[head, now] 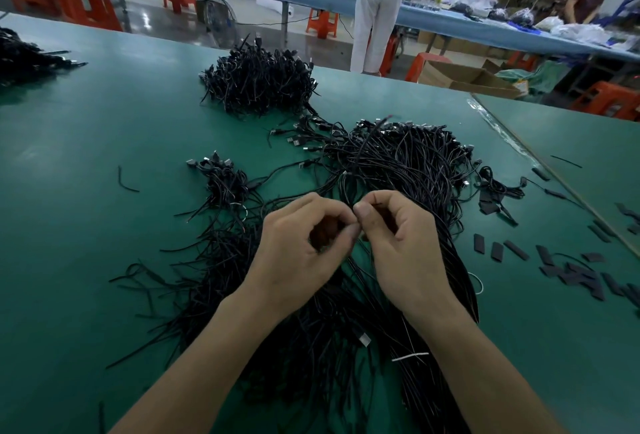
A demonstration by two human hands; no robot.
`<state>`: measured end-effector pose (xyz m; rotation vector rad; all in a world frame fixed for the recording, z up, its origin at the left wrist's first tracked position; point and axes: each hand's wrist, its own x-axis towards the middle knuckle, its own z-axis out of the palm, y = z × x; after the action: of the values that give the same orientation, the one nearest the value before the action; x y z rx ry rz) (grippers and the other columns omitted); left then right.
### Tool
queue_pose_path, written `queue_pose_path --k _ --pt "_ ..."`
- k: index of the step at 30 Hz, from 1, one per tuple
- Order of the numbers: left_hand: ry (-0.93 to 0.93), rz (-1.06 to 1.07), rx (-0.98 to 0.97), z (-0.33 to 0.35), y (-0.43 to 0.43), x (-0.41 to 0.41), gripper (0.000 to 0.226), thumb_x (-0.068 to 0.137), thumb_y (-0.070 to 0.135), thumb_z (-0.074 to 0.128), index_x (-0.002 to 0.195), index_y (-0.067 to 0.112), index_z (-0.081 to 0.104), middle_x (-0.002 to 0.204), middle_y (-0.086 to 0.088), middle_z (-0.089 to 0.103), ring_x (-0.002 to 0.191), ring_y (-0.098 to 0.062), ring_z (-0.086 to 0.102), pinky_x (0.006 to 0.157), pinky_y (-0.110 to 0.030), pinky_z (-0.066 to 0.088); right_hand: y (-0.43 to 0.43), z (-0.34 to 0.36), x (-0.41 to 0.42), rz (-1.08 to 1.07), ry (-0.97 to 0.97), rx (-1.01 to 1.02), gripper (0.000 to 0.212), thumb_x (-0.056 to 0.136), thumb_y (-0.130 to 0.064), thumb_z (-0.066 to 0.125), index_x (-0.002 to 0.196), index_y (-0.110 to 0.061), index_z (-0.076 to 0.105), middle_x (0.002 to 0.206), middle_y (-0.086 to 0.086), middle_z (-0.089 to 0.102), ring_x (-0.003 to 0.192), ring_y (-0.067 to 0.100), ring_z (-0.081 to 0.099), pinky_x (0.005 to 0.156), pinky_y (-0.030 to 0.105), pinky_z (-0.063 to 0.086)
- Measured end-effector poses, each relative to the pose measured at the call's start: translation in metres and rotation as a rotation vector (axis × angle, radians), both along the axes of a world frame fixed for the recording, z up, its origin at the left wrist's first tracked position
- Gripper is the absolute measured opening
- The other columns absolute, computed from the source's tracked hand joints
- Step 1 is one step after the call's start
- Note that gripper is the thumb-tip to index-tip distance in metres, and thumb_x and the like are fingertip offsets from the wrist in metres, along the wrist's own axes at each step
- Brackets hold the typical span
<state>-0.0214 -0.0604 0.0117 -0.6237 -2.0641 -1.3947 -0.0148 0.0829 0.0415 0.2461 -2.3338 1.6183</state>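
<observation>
Left hand [298, 243] and right hand [398, 239] met fingertip to fingertip at scene centre, fingers curled. Both pinched thin black cable [343, 187]; its loop rose just far of knuckles. Hands sat above big cable heap [408, 160], which ran near to far. Small bundle [225, 180] left of heap. Dense pile [259, 83] close to far table edge. Cut sleeve pieces [571, 274] scattered right, beside seam [554, 174] to next table. Open green mat [86, 225] wide on left.

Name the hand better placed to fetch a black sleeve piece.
Right, likely: sleeve pieces lie right of the right hand; the left hand, also pinching the cable, would have to cross.
</observation>
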Motion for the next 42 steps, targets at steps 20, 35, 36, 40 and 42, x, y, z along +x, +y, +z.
queue_pose_path --k 20,35,36,40,42 --pt "-0.392 -0.390 0.626 0.013 -0.011 -0.006 0.049 0.085 -0.001 0.043 0.077 0.030 0.081 0.091 0.009 0.069 0.091 -0.011 0.060 0.073 -0.024 0.043 -0.008 0.003 0.002 0.079 0.020 0.183 0.009 0.097 -0.019 0.062 0.092 -0.025 0.067 0.074 -0.020 0.062 0.068 -0.003 0.057 0.061 0.009 0.041" --pt "-0.459 -0.147 0.093 0.014 0.006 0.004 0.035 0.095 -0.003 0.053 0.090 0.027 0.071 0.080 0.008 0.051 0.066 -0.002 0.049 0.057 -0.018 0.038 0.000 0.006 0.002 -0.056 0.162 0.221 0.011 0.097 -0.019 0.061 0.097 -0.029 0.060 0.093 -0.016 0.062 0.089 0.007 0.061 0.074 0.015 0.046" --pt "-0.480 -0.157 0.120 0.014 0.004 0.003 0.030 0.096 0.000 0.050 0.086 0.020 0.070 0.078 0.009 0.049 0.064 -0.003 0.046 0.058 -0.020 0.036 0.000 0.005 0.003 -0.037 0.167 0.237 0.012 0.097 -0.015 0.061 0.098 -0.027 0.061 0.093 -0.017 0.061 0.091 0.011 0.060 0.075 0.018 0.047" --pt "-0.552 -0.201 0.232 0.013 -0.002 0.002 0.038 0.095 0.030 0.038 0.076 0.001 0.053 0.073 -0.002 0.044 0.069 -0.011 0.044 0.067 -0.030 0.036 0.000 0.003 0.004 0.005 0.168 0.278 0.014 0.095 -0.003 0.061 0.100 -0.014 0.068 0.095 -0.008 0.066 0.095 0.015 0.062 0.081 0.030 0.052" --pt "-0.576 -0.272 0.305 0.014 -0.003 0.002 0.048 0.100 0.042 0.032 0.072 0.018 0.062 0.072 0.008 0.058 0.071 -0.005 0.054 0.071 -0.026 0.044 -0.001 0.004 0.005 0.030 0.168 0.289 0.013 0.095 -0.006 0.062 0.099 -0.016 0.069 0.097 -0.010 0.066 0.097 0.011 0.062 0.084 0.029 0.053"
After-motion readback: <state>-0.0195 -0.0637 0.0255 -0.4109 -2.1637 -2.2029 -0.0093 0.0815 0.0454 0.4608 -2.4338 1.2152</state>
